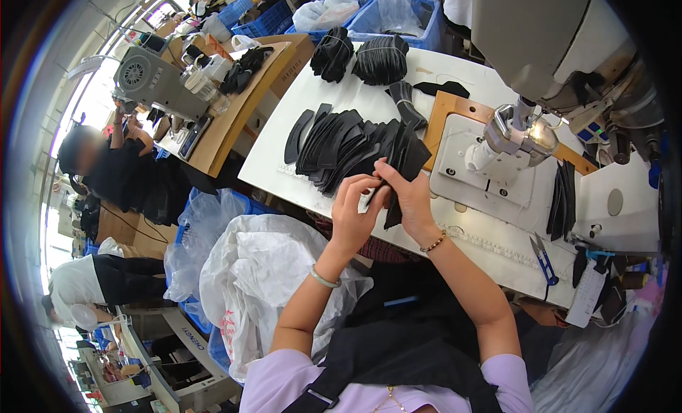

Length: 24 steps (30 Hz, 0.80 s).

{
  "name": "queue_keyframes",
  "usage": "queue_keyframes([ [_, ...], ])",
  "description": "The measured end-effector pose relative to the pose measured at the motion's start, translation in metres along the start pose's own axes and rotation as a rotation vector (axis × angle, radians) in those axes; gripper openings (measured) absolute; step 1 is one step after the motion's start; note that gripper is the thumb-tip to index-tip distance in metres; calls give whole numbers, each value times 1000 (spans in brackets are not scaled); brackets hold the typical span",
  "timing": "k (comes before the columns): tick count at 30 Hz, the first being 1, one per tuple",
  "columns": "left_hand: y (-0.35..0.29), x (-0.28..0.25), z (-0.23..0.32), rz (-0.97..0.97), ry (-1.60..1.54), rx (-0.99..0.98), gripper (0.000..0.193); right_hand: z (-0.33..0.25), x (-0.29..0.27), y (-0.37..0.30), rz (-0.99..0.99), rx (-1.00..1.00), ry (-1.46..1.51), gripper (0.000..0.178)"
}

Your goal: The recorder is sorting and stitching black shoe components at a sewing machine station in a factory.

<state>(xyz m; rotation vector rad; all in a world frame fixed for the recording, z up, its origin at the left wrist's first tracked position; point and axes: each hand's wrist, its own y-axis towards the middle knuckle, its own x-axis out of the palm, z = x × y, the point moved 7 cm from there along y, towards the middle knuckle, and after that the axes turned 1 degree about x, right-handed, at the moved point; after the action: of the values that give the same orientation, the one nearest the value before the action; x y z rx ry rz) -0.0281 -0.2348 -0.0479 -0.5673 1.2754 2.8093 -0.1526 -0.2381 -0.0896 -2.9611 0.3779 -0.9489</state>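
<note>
Both hands meet at the front edge of the white sewing table (273, 154). My left hand (353, 210) is closed, its fingertips pinching the lower edge of some flat black cut pieces (410, 154). From the other side, my right hand (410, 198) grips the same pieces, thumb pointing up along them. Whether they are fabric or leather I cannot tell. Left of my hands, a fanned heap of similar black pieces (341, 147) lies on the table. A tied black strip bundle (406, 106) rests just beyond, beside the sewing machine's wooden guide (439, 122).
The sewing machine (547, 36) overhangs the right side, its lamp lit. Two tied black bundles (381, 60) stand at the back. Blue-handled snips (545, 262) and black strips (561, 200) lie at right. A white sack (263, 271) sits at my left; co-workers (106, 164) are farther left.
</note>
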Motion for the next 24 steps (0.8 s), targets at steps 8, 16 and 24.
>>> queue_keyframes([
  [8, 65, -26, -61, -64, 558, 42, 25, -4, -53, 7, 187, 39, 94, 28],
  [16, 56, -6, -80, -256, 824, 11, 37, -3, -53, 8, 58, 122, 182, 37],
  [24, 56, -10, -59, -51, 690, 189, 21, 1, -53, 12, 21, 43, 282, 23],
])
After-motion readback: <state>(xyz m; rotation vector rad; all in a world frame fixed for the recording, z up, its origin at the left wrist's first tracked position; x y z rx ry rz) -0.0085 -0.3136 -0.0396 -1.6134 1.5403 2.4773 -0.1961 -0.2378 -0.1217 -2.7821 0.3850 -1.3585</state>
